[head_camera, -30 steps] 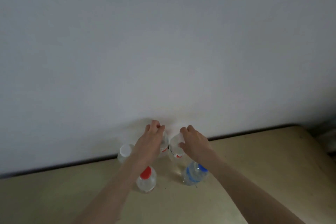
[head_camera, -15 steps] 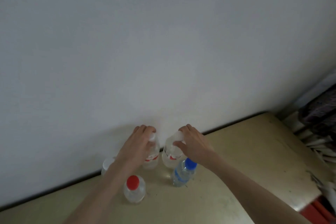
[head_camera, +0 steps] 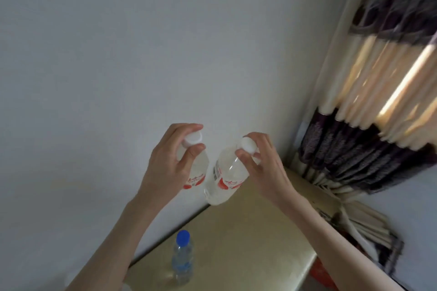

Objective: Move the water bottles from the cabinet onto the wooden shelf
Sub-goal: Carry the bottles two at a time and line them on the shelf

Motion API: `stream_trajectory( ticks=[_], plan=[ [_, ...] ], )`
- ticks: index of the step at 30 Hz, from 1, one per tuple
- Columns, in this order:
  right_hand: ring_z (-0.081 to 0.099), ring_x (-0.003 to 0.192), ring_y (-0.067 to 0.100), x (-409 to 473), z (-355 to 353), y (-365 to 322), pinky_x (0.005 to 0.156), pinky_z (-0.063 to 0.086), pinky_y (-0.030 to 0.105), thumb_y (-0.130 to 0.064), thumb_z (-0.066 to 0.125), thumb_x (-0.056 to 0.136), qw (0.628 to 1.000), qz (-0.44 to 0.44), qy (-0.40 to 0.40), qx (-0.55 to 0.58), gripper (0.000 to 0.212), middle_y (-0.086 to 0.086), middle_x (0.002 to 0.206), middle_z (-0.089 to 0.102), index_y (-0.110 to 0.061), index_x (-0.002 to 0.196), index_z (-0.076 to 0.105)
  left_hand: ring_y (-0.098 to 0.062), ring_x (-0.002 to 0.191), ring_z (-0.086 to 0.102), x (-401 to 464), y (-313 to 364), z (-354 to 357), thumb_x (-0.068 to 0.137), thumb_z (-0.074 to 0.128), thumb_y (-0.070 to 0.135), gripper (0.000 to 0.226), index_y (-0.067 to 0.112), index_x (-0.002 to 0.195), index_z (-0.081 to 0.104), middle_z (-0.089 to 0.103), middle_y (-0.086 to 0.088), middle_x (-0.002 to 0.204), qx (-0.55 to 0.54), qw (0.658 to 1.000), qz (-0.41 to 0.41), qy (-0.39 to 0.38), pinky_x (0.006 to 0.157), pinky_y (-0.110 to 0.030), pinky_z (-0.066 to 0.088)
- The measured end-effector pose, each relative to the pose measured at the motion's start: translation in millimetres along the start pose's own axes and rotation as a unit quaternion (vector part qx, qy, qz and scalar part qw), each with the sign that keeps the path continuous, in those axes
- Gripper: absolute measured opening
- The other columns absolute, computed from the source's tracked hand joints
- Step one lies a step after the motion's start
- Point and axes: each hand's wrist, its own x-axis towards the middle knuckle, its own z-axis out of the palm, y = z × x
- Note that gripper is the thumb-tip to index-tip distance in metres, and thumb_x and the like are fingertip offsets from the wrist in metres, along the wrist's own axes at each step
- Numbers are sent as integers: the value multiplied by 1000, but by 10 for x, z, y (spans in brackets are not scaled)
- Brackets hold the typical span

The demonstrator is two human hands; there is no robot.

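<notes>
2 bottles hang lifted above the cabinet's (head_camera: pixel 248 238) back edge: the left hand (head_camera: pixel 165 168) pinches one (head_camera: pixel 197 172) by its cap, the right hand (head_camera: pixel 264 168) the other (head_camera: pixel 224 179). Carry both upright with firm grips; the blue-capped bottle (head_camera: pixel 182 260) remains near the front edge.
</notes>
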Motion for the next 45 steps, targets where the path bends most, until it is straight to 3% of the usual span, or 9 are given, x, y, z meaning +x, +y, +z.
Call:
stream_trajectory(
  ticks=[4, 9, 11, 15, 18, 21, 29, 41, 45],
  plan=[
    [61, 91, 8, -497, -716, -72, 77, 49, 25, -34, 56, 87, 994, 60, 62, 59, 22, -10, 97, 65, -20, 102, 49, -3, 100, 59, -102, 658, 501, 85, 53, 29, 24, 42, 105, 53, 60, 18, 107, -123, 992, -2, -23, 87, -18, 45],
    [63, 84, 15, -1505, -1665, -37, 76, 52, 36, -33, 59, 86, 975, 96, 199, 21, 16, -2, 89, 66, -22, 97, 54, -9, 93, 64, -680, 1455, 1356, 81, 57, 36, 15, 42, 95, 60, 68, 12, 97, -259, 960, -58, -86, 88, -38, 51],
    [62, 79, 15, -2042, -2112, -59, 72, 51, 32, -41, 55, 84, 963, 100, 249, -3, 18, -2, 85, 66, -25, 93, 54, -9, 86, 65, -965, 1900, 1744, 79, 56, 37, 16, 39, 94, 62, 69, 9, 91, -305, 941, -61, -133, 84, -36, 51],
    [62, 77, 19, -3010, -2876, -162, 71, 50, 25, -46, 57, 81, 939, 128, 317, -45, 18, -2, 81, 66, -30, 89, 54, 4, 75, 62, -1483, 2745, 2354, 84, 55, 41, 11, 42, 93, 61, 69, 15, 81, -341, 917, 8, -205, 70, -8, 44],
    [60, 76, 6, -3862, -3453, -267, 72, 45, 14, -36, 64, 82, 911, 159, 374, -67, 14, -14, 81, 65, -28, 90, 55, -1, 88, 64, -1996, 3441, 2762, 85, 55, 36, 12, 38, 95, 60, 68, 8, 93, -376, 884, 39, -275, 79, -15, 47],
    [59, 73, -1, -4675, -3944, -467, 71, 44, 10, -30, 66, 80, 876, 194, 429, -103, 15, -23, 80, 64, -28, 90, 56, -6, 89, 64, -2520, 4095, 3134, 82, 54, 29, 16, 34, 96, 59, 67, 8, 95, -407, 846, 82, -336, 83, -25, 50],
    [59, 83, -1, -6559, -4868, -1036, 78, 44, 13, -50, 60, 74, 742, 261, 581, -207, 31, -21, 88, 64, -28, 95, 57, -1, 89, 62, -3907, 5749, 3921, 88, 53, 29, 13, 35, 98, 58, 65, 22, 96, -470, 716, 183, -482, 77, -11, 45],
    [59, 80, 5, -9069, -6278, -1481, 75, 44, 13, -36, 63, 80, 555, 326, 698, -315, 17, -8, 82, 64, -24, 91, 59, -4, 89, 62, -5973, 8085, 5036, 84, 53, 39, 14, 35, 95, 60, 65, 19, 93, -526, 521, 202, -641, 82, -28, 47],
    [61, 85, 8, -9832, -6737, -1725, 79, 46, 17, -41, 62, 75, 477, 337, 738, -338, 19, -10, 86, 66, -29, 90, 59, -1, 93, 62, -6655, 8989, 5250, 84, 53, 41, 13, 37, 95, 59, 64, 22, 96, -524, 456, 232, -681, 83, -23, 47]
  ],
)
